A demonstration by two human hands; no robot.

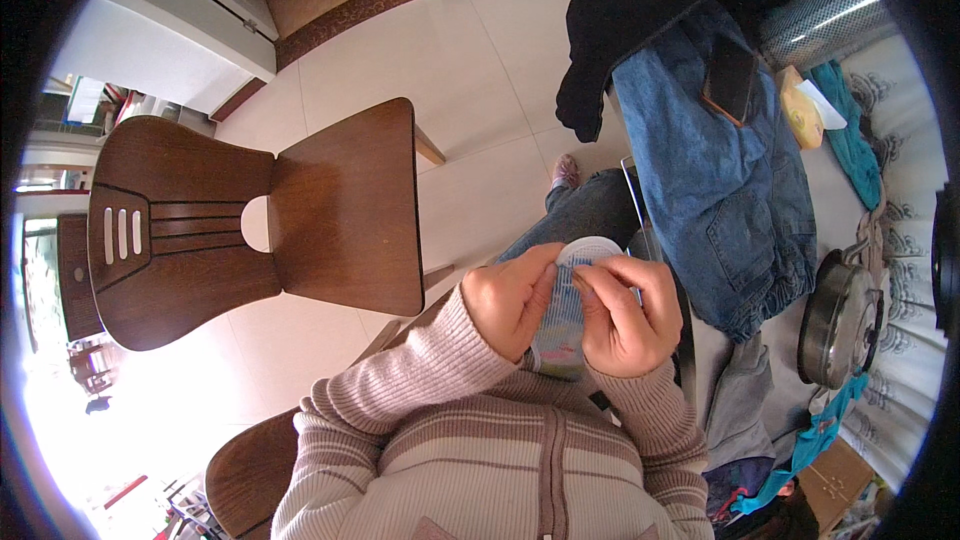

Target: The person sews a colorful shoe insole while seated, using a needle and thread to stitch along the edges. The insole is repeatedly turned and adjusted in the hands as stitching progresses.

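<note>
In front of my chest is a clear plastic tub (558, 325) with a pale round rim and what look like thin blue sticks inside. My left hand (508, 302) is closed around its left side, the thumb along the wall. At the tub's mouth, my right hand (632, 315) is closed in a pinch, thumb and forefinger together near the blue sticks. What these fingertips hold, if anything, is too small to make out. The tub is tilted, and my hands partly cover it.
A brown wooden chair (345, 210) stands to the left. On the right, a table carries blue denim clothing (700, 170) with a dark phone (730, 82) on it, a yellow packet (800, 110) and a lidded pan (840, 320). Black clothing (640, 20) hangs over the table's far end.
</note>
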